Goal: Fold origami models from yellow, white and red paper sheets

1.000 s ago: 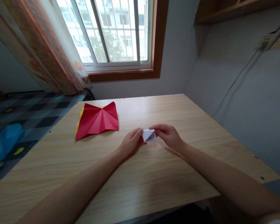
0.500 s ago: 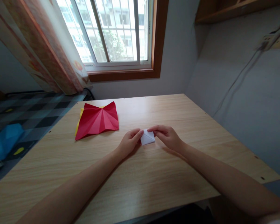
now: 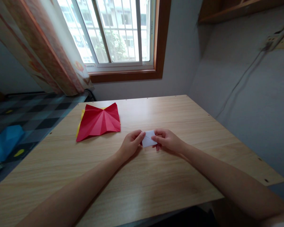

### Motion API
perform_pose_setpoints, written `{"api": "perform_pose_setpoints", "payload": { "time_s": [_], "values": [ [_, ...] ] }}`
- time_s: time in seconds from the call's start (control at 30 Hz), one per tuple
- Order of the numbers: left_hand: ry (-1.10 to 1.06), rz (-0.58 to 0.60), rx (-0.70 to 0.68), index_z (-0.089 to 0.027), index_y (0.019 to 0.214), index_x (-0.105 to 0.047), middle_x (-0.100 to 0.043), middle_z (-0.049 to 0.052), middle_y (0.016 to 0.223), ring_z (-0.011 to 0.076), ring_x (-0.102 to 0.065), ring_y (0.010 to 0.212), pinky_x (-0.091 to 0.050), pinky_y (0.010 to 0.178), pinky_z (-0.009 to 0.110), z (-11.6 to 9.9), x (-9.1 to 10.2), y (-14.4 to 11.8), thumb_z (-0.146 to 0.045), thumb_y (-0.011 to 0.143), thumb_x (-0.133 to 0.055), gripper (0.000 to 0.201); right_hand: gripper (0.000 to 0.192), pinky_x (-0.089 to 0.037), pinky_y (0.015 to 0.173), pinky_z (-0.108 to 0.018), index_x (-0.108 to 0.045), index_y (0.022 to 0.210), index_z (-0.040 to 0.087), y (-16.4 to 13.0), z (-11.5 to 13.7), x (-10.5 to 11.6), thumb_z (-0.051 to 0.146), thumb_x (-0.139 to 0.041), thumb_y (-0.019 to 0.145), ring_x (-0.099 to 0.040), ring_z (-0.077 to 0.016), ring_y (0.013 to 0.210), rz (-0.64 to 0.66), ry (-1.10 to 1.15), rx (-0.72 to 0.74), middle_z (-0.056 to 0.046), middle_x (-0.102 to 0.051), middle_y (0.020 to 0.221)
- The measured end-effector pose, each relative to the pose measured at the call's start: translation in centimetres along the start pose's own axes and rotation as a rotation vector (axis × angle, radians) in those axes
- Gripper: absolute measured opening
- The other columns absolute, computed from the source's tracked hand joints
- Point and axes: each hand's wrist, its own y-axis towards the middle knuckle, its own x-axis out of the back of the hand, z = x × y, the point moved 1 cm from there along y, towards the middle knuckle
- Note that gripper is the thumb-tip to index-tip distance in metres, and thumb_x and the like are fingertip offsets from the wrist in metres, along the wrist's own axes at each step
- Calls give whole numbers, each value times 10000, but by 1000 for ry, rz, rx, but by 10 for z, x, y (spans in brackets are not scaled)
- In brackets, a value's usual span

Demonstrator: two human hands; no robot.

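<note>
A small folded white paper [image 3: 148, 140] is held between both hands just above the table. My left hand [image 3: 132, 141] pinches its left edge, thumb on top and the other fingers underneath. On the right edge my right hand [image 3: 167, 139] grips it, the thumb lying on the upper face and the fingers partly hidden below. To the left of the hands, a creased red paper sheet [image 3: 101, 123] lies on the table, with a yellow sheet [image 3: 79, 126] peeking out beneath it.
The light wooden table [image 3: 137, 189] fills the foreground. At the left is a bed with a checked cover [image 3: 38, 126] and a blue folded paper [image 3: 6, 142] on it. Beyond the table are a window [image 3: 118, 34] and a curtain [image 3: 44, 41].
My right hand has shifted its hold: its thumb now presses on the white paper's right side, where before its index finger lay along the top edge. My left hand has barely moved.
</note>
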Motion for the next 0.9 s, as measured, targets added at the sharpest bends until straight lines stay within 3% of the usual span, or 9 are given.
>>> {"api": "perform_pose_setpoints", "payload": {
  "time_s": [0.23,0.43,0.6,0.73,0.9],
  "values": [
    [23,-10,-1,-180,624,-494,-455,-42,568,108,-422,549,-339,509,222,-3,-2,0,-522,833,-560,406,313,-493,496,-207,-613,828,147,2,-4,-1,438,-720,786,-599,-96,514,-37,57,-12,2,-654,651],
    [-57,91,39,-147,773,-598,-597,1,684,136,-516,629,-409,576,240,0,-3,0,-542,772,-641,397,324,-490,497,-210,-592,804,152,1,-1,-2,453,-709,793,-594,-95,514,-41,4,35,7,-642,658],
    [-68,74,27,-135,750,-614,-601,-1,666,125,-507,619,-405,580,233,1,-2,1,-534,751,-664,402,306,-472,497,-195,-579,787,159,2,-2,-2,434,-713,796,-587,-87,513,-51,17,35,18,-634,646],
    [-128,21,41,-139,735,-597,-575,-16,645,113,-493,602,-399,561,223,1,-1,2,-517,749,-675,386,307,-465,499,-195,-597,789,155,1,-4,-1,445,-694,809,-587,-85,504,11,25,-24,-3,-671,659],
    [-159,-17,36,-144,729,-587,-558,-22,642,107,-494,595,-410,545,217,0,-2,1,-511,743,-688,381,337,-367,418,-173,-575,714,159,-1,-3,-1,464,-663,826,-558,-79,453,20,-28,-83,-11,-672,611]
  ]
}}
